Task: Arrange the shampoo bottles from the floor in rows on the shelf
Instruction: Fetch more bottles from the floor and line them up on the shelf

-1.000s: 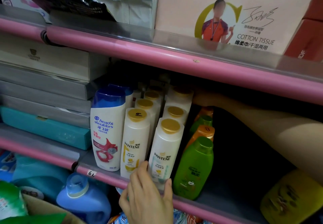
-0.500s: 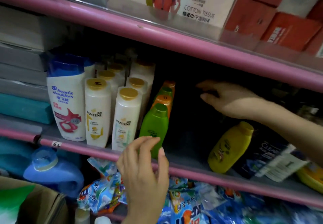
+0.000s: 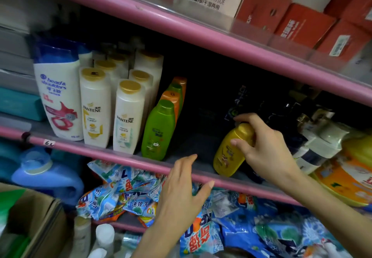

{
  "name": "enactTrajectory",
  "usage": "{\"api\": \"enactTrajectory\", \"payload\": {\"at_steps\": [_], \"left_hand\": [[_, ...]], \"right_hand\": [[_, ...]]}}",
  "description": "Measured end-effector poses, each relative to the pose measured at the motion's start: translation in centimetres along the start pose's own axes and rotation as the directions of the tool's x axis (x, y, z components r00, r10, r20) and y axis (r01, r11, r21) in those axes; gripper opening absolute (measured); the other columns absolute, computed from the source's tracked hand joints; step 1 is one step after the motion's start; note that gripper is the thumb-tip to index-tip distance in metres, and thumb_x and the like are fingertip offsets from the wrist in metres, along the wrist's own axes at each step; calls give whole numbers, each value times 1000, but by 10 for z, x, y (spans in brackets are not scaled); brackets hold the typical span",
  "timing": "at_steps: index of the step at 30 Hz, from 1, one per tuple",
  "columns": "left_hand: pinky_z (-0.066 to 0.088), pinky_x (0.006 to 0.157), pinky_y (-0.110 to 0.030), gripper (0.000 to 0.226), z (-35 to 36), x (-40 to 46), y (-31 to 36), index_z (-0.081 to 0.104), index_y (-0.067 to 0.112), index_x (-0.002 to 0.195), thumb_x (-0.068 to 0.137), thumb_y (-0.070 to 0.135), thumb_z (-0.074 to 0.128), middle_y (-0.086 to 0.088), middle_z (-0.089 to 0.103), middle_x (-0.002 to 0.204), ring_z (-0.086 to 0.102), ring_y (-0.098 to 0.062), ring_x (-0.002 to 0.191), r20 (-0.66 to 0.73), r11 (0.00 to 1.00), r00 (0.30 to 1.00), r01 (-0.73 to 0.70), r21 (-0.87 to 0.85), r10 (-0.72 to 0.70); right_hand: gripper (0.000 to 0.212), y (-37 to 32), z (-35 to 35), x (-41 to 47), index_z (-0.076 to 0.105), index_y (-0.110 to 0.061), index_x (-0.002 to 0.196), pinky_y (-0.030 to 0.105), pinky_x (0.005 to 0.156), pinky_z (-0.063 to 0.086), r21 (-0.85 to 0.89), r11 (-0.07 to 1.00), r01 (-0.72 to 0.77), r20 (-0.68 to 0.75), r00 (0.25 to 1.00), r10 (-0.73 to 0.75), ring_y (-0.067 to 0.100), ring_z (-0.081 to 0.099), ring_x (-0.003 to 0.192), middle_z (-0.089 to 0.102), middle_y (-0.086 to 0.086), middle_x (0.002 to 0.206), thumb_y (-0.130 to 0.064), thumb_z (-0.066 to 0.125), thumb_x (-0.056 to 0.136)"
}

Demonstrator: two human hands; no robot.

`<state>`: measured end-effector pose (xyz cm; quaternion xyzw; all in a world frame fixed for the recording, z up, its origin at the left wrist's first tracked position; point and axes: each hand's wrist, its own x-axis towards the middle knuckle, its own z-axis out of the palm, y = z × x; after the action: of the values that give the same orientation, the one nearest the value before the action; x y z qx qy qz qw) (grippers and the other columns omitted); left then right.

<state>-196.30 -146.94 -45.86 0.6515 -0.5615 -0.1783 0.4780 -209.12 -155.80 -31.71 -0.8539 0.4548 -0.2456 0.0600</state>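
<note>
Right hand [image 3: 267, 149] grasps the yellow bottle [image 3: 231, 151] round its cap end; fingers curl over the top, thumb on the near side. The bottle stands tilted on the shelf [image 3: 128, 157], base near the front rail, with dark bottles [image 3: 239, 104] behind it. Judgement: the high hold gives leverage to right it and slide it leftward into line.

Left hand [image 3: 181, 189] is released, fingers spread and holding nothing, in front of the pink rail. Whether it touches the rail cannot be told. It seems ready to steady or receive the bottle.

Rows already formed at left: one head & shoulders bottle [image 3: 58, 96], then Pantene bottles [image 3: 128, 116] in two files running back, then green and orange bottles [image 3: 159, 128] in one file. A bare gap lies between the green file and the yellow bottle; likely the next row starts there.

Below the shelf: detergent sachets [image 3: 124, 193], a blue jug [image 3: 46, 177].
</note>
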Motion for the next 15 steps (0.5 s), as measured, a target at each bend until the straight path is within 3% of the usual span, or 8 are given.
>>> {"api": "enactTrajectory", "payload": {"at_steps": [2, 4, 7, 9, 12, 15], "left_hand": [[29, 100, -22, 82, 1, 1, 3, 5, 46, 142, 80, 63, 56, 28, 17, 140, 23, 9, 124, 26, 998, 1000, 12, -56, -11], [30, 99, -22, 91, 1, 2, 9, 2, 49, 140, 75, 59, 64, 25, 20, 140, 26, 10, 122, 4, 994, 1000, 18, -106, -17], [47, 77, -21, 75, -2, 2, 12, 27, 48, 120, 64, 51, 76, 18, 50, 114, 50, 4, 99, -168, 980, 982, 51, -194, -84], [50, 67, -29, 60, -4, 1, 13, 35, 43, 103, 60, 47, 76, 16, 54, 95, 54, 0, 85, -243, 969, 961, 73, -238, -132], [52, 66, -39, 53, -4, -2, 15, 36, 41, 94, 59, 44, 76, 12, 57, 87, 58, -7, 80, -224, 953, 959, 107, -284, -174], [52, 65, -40, 51, -3, -3, 17, 35, 39, 91, 59, 41, 75, 10, 57, 84, 58, -9, 76, -202, 949, 961, 127, -287, -190]], "right_hand": [[42, -14, -6, -7, 50, -33, 118, 17, 63, 47, 82, 989, 121, -51, 992, -117, 5, 59, 69, 60, -9, 72, -22, 70, 83], [43, -28, -15, -13, 50, -37, 117, 14, 60, 49, 222, 957, 186, -63, 982, -177, 6, 61, 69, 61, -8, 77, -24, 71, 81], [48, -48, -19, -23, 51, -35, 119, 15, 67, 55, 547, 824, 150, -29, 987, -160, 8, 69, 84, 65, -7, 93, -27, 72, 77], [43, -57, -13, -29, 53, -31, 116, 15, 72, 55, 607, 774, 178, -90, 984, -155, 7, 68, 92, 64, -8, 102, -26, 70, 76], [32, -64, 3, -36, 56, -24, 107, 16, 75, 55, 668, 715, 205, -196, 976, -97, 2, 67, 95, 66, -10, 102, -23, 68, 77], [31, -64, 22, -38, 57, -24, 107, 28, 77, 59, 749, 644, 159, -228, 973, 26, 12, 69, 92, 68, 0, 104, -17, 68, 78]]}}
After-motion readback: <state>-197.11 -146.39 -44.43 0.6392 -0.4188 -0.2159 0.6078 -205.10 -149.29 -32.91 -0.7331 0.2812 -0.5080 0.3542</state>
